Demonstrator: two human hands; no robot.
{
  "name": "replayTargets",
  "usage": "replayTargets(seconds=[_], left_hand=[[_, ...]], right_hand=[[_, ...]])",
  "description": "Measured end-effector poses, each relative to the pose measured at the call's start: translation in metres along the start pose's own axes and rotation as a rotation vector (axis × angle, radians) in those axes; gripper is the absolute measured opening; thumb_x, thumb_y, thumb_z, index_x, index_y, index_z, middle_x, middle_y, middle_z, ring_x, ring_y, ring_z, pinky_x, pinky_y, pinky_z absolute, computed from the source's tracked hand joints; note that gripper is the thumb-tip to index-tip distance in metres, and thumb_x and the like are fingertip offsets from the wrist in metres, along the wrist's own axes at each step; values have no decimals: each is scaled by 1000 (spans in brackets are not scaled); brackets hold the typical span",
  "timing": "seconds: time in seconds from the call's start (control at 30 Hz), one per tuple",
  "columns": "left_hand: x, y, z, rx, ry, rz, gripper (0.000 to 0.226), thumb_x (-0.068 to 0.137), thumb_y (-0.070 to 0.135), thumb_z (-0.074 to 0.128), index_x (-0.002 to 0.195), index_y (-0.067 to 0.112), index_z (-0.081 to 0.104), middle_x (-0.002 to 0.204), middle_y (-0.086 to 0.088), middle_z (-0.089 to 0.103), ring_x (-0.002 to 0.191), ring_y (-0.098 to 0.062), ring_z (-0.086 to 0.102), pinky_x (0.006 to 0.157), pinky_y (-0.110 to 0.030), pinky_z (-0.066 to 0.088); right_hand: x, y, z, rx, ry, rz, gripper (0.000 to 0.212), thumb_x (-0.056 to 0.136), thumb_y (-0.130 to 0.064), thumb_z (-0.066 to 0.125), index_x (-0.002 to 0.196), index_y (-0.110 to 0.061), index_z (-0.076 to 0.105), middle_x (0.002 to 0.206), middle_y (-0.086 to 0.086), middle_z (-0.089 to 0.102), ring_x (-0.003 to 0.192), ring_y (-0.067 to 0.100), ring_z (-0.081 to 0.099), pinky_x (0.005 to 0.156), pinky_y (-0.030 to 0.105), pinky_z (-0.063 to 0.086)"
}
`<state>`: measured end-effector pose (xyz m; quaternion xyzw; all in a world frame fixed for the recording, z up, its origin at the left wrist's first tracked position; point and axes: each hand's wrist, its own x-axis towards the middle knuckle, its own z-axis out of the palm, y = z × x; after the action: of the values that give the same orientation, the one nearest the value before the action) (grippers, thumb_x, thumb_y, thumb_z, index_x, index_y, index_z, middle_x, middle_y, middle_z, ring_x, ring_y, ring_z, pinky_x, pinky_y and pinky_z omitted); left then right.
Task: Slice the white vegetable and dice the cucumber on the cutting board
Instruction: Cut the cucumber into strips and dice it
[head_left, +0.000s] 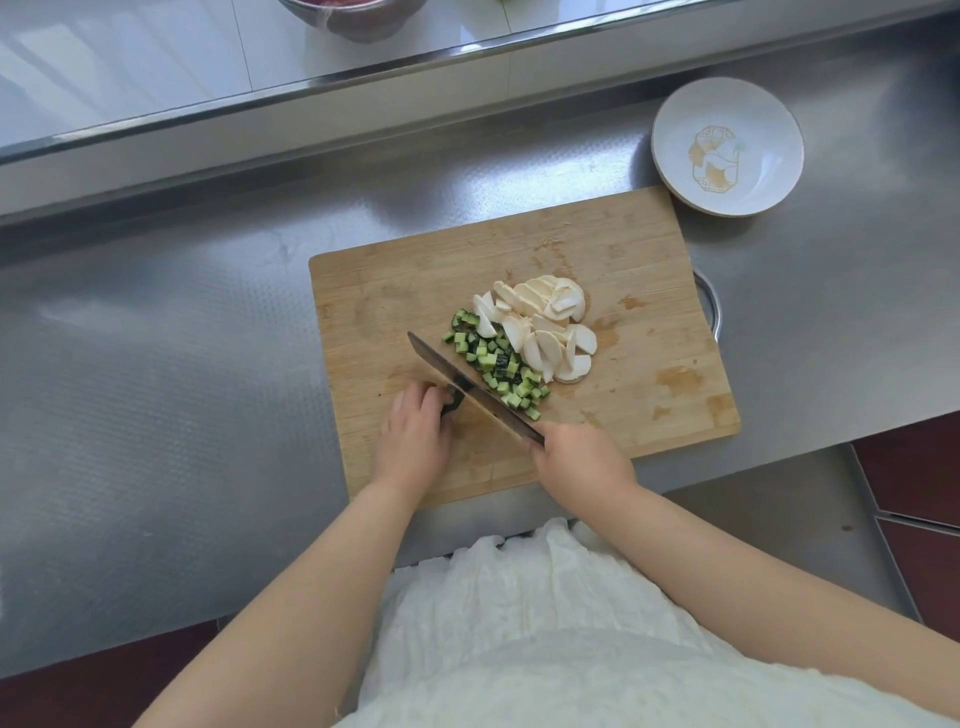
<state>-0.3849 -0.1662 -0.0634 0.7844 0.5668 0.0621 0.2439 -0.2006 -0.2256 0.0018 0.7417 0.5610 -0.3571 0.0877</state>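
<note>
Cutting board (649, 332): bamboo, the landmark.
White vegetable slices (545, 332): fanned at board centre; thin, likely brittle.
Cleaver (470, 387): diagonal, left of the diced cucumber (498, 371); right hand (576, 457) wraps the handle at the board's near edge.
Cucumber stub (453, 404): left of the blade, pinched by left hand (413, 431); probably wet and slippery, so best gripped with curled fingertips.

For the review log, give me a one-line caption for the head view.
Right hand holds knife dicing last cucumber piece gripped by left hand, beside diced cucumber and white slices.
</note>
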Motion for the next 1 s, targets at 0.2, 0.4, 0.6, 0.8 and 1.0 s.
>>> replayTargets(seconds=[0.2, 0.4, 0.6, 0.8, 1.0], left_hand=[[1, 3, -1, 7, 51, 45, 10, 83, 6, 68, 93, 4, 66, 96, -13, 63, 92, -33, 57, 70, -39, 47], [2, 3, -2, -19, 34, 16, 16, 80, 3, 70, 96, 3, 68, 101, -14, 64, 96, -35, 58, 74, -42, 48], [2, 5, -6, -51, 42, 40, 9, 77, -4, 70, 84, 1, 68, 89, -15, 63, 85, -36, 58, 63, -42, 48], [-4, 5, -10, -49, 52, 36, 7, 83, 3, 68, 89, 0, 70, 89, -14, 62, 84, -34, 57, 62, -45, 49], [-4, 3, -11, -37, 51, -2, 10, 83, 6, 69, 91, 1, 71, 92, -15, 64, 82, -35, 59, 60, -40, 48]], right_hand=[[-6, -4, 2, -76, 39, -59, 22, 99, -32, 38, 100, -24, 58, 63, -2, 49, 60, 25, 50, 42, 26, 30], [2, -8, 8, -162, -40, -13, 15, 96, -18, 42, 101, -21, 55, 61, -3, 39, 61, 24, 47, 43, 25, 24], [10, -8, 7, -19, -131, 89, 16, 96, -19, 43, 98, -18, 58, 70, -2, 48, 69, 23, 53, 53, 28, 40], [2, -3, 7, 83, -63, 67, 26, 98, -38, 41, 90, -18, 55, 71, 0, 56, 65, 22, 53, 51, 27, 39], [-6, -8, 13, -69, -26, -59, 17, 97, -19, 42, 100, -21, 58, 63, -5, 44, 61, 22, 49, 42, 25, 27]])
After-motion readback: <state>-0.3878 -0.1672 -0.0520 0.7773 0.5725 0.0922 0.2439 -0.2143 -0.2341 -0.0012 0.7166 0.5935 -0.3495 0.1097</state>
